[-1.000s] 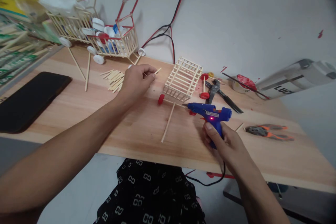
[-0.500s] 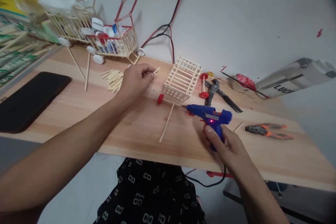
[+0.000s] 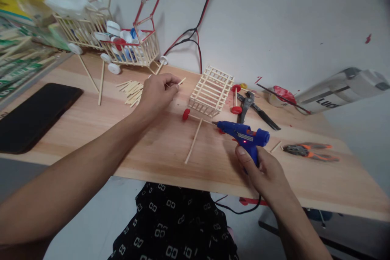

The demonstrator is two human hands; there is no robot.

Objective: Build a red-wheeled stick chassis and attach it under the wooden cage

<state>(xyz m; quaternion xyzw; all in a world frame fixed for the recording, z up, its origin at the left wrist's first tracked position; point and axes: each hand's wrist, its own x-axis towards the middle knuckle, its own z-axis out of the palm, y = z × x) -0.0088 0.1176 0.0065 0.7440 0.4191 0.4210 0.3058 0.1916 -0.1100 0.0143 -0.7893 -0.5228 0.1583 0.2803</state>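
Observation:
My left hand is pinched shut on a thin wooden stick just left of a small stick-built cage frame on the wooden table. My right hand grips the handle of a blue glue gun with a red light lit; its nozzle points left toward a stick axle with red wheels in front of the frame. A loose long stick lies below the axle. A pile of short sticks lies left of my left hand.
Two stick carts, one holding bottle caps, stand at the back left. A black phone lies at the left edge. Black pliers, orange-handled pliers, a red-smeared cup and a grey box sit right. Cables hang on the wall.
The glue gun and my right hand have shifted slightly right and down. My left hand stays in place with the stick.

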